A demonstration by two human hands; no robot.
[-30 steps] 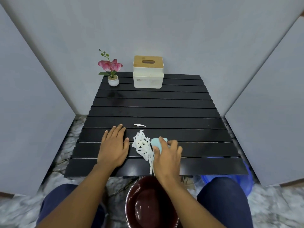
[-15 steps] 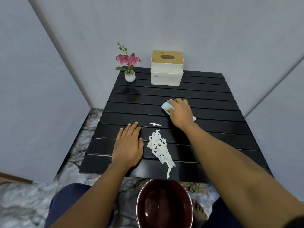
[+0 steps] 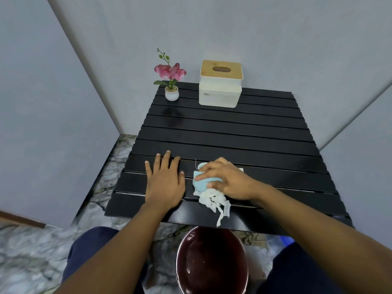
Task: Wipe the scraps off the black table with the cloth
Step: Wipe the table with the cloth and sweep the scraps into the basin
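My right hand (image 3: 227, 179) presses a light blue cloth (image 3: 201, 183) onto the black slatted table (image 3: 233, 132) near its front edge. A heap of white scraps (image 3: 214, 201) lies just in front of the cloth, and one strip hangs over the table's edge. My left hand (image 3: 164, 181) rests flat on the table to the left of the cloth, fingers spread, holding nothing.
A dark red bucket (image 3: 212, 262) stands on the floor under the front edge, below the scraps. A white tissue box with a wooden lid (image 3: 220, 85) and a small potted pink flower (image 3: 170, 81) stand at the table's back. Grey walls close in on both sides.
My right hand pulled the cloth back from the table's middle toward the front edge, sweeping the single loose scrap into the heap. The left hand stayed flat in place.
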